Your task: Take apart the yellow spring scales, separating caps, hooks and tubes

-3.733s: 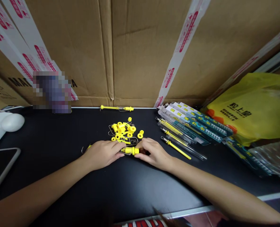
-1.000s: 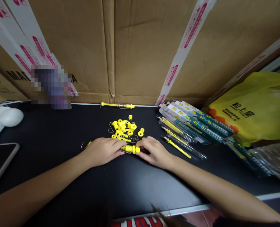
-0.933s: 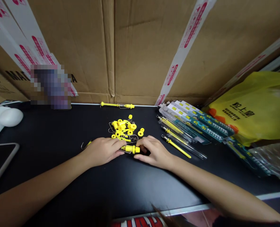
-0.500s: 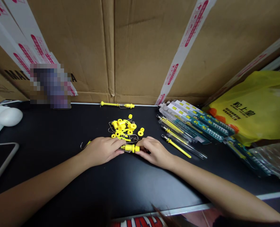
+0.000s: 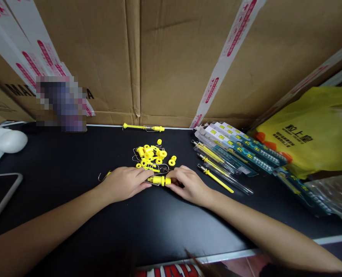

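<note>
My left hand [image 5: 127,184] is closed around the body of a yellow and clear spring scale [image 5: 158,180], held low over the black table. The scale's metal hook sticks out to the left, beyond my wrist. With thumb and fingers, my right hand [image 5: 190,185] pinches the yellow end piece at the scale's right end. My palms and fingers hide much of the scale. Just behind my hands lies a pile of yellow caps, rings and wire hooks [image 5: 149,156]. Another spring scale [image 5: 143,127] rests near the table's back edge.
At right lie clear tubes with yellow inserts [image 5: 215,178], several printed boxes [image 5: 240,148] and a yellow plastic bag [image 5: 309,130]. A phone [image 5: 2,196] and a white rounded object [image 5: 12,142] are at left. Large cardboard [image 5: 171,61] stands behind the table.
Both hands keep almost the same place and grip on the spring scale. The yellow end piece at my right fingertips has shifted very slightly; the other things lie as before.
</note>
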Demonstrator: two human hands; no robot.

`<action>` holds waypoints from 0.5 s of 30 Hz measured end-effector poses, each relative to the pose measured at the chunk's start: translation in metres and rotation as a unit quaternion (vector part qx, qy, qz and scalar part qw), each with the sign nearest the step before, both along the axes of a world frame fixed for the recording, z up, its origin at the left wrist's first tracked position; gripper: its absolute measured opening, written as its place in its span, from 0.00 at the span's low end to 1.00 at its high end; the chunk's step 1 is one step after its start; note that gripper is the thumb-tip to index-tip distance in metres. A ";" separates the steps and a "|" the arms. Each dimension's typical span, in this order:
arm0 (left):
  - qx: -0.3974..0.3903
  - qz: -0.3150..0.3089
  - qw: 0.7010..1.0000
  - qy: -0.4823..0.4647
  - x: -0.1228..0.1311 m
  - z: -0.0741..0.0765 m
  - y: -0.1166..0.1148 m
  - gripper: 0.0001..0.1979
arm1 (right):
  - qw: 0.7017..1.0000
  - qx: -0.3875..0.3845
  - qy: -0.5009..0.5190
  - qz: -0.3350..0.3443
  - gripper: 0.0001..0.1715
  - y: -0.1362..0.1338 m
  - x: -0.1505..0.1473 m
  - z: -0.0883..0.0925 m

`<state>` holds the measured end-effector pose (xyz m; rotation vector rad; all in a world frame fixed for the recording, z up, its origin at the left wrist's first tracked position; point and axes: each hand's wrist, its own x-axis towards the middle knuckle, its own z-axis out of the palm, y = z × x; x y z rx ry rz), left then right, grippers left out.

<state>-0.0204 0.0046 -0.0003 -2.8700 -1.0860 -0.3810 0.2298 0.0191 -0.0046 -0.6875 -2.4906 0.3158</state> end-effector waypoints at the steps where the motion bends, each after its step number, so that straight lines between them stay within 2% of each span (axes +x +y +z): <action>1: 0.001 -0.001 1.000 -0.002 0.000 0.000 0.000 0.15 | 1.000 -0.001 0.009 0.003 0.07 0.000 0.000 0.000; 6: 0.004 -0.008 1.000 -0.009 0.001 0.001 0.001 0.13 | 1.000 -0.022 0.010 -0.015 0.18 -0.001 0.001 0.002; 11: 0.004 -0.010 1.000 -0.008 0.001 0.001 0.001 0.14 | 1.000 -0.008 -0.023 -0.006 0.14 0.001 0.001 0.001; 15: 0.004 -0.003 1.000 -0.008 0.000 0.000 0.001 0.14 | 1.000 -0.006 0.007 0.002 0.08 0.000 0.001 0.000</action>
